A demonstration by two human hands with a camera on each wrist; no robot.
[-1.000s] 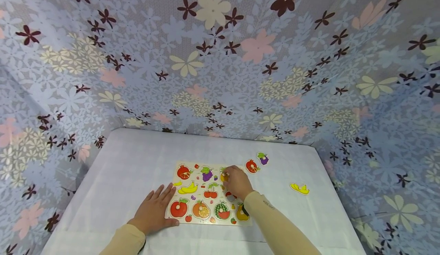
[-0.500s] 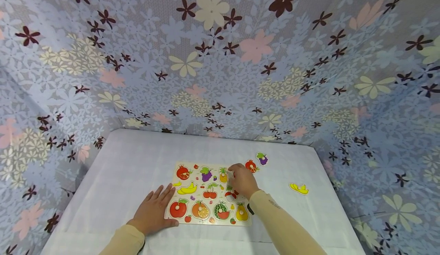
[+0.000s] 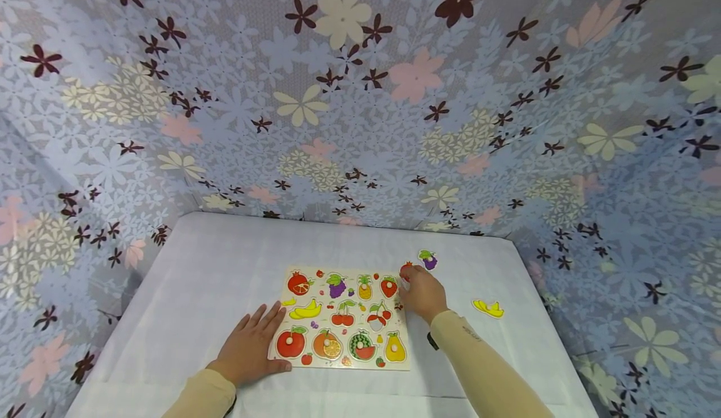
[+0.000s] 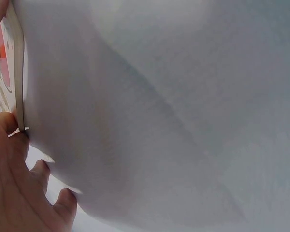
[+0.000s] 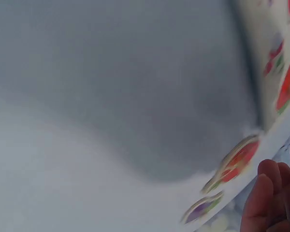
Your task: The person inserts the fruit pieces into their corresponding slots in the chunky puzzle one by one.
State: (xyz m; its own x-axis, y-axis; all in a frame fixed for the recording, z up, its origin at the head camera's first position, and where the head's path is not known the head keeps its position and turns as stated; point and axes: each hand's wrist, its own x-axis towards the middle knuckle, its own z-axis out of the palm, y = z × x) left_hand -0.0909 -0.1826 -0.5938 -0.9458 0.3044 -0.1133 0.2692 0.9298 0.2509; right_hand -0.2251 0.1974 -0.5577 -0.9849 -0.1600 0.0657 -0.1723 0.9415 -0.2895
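A fruit puzzle board (image 3: 322, 318) lies on the table. My left hand (image 3: 250, 346) rests at its left edge, fingers spread. In the left wrist view those fingers (image 4: 19, 145) lie by the board's rim. Off the board's top right corner, my right hand (image 3: 425, 293) hovers over a loose pomegranate piece (image 3: 406, 270) and partly covers it. In the right wrist view, loosely bent fingers (image 5: 258, 198) stay apart from that piece. Knobbed apple (image 3: 290, 343), orange (image 3: 327, 344), watermelon (image 3: 362, 345) and pear (image 3: 395, 347) pieces sit in the board's front row.
A loose grape piece (image 3: 428, 260) lies just beyond the right hand. Farther right on the white-covered table (image 3: 225, 249) is a loose banana piece (image 3: 489, 308). Floral curtains (image 3: 360, 124) enclose the table's back and sides.
My right hand has left the pineapple spot on the board and moved right to the loose pomegranate piece, uncovering the strawberry picture. The left hand has stayed in place.
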